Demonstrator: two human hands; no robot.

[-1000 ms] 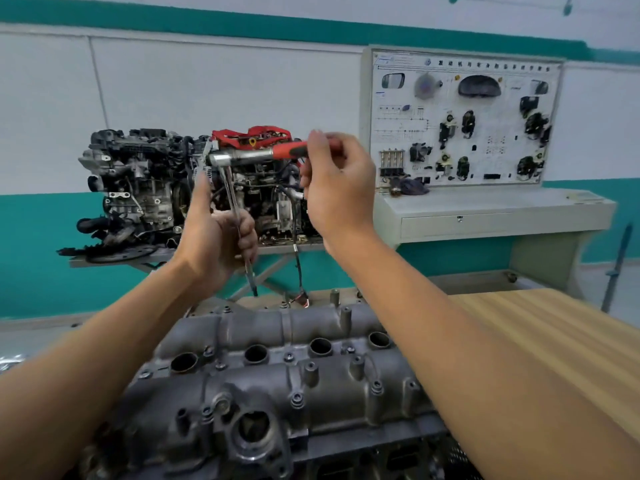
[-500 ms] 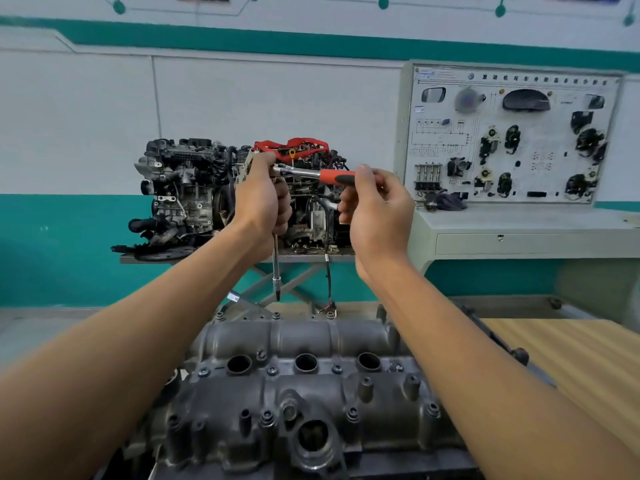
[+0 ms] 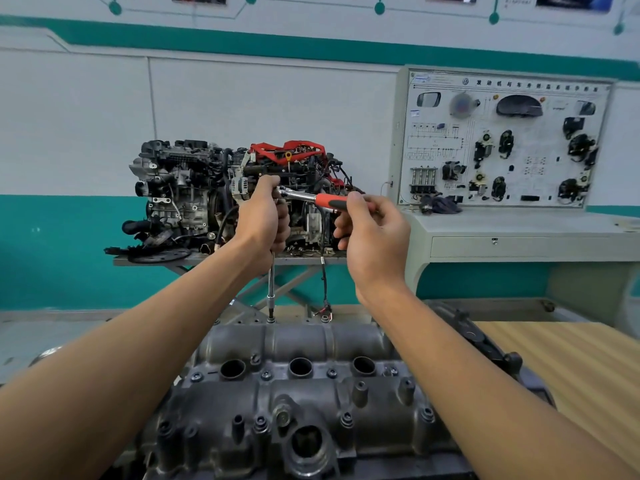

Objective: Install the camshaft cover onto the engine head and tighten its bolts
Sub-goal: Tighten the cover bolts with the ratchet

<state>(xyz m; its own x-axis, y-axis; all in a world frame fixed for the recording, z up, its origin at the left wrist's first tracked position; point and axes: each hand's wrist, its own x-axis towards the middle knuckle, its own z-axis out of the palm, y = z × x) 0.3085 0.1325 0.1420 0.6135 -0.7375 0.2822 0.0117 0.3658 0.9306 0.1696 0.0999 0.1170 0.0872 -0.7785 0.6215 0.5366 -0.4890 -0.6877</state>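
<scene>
I have brought the ratchet down. A second ago its extension hung tilted in the air, its tip clear of the cover. Now it stands upright with its tip on a bolt at the cover's far edge. My left hand has slid up the extension from mid-shaft to just under the ratchet's head. My right hand, which lay over the handle, now pinches its end between thumb and fingertips.
</scene>
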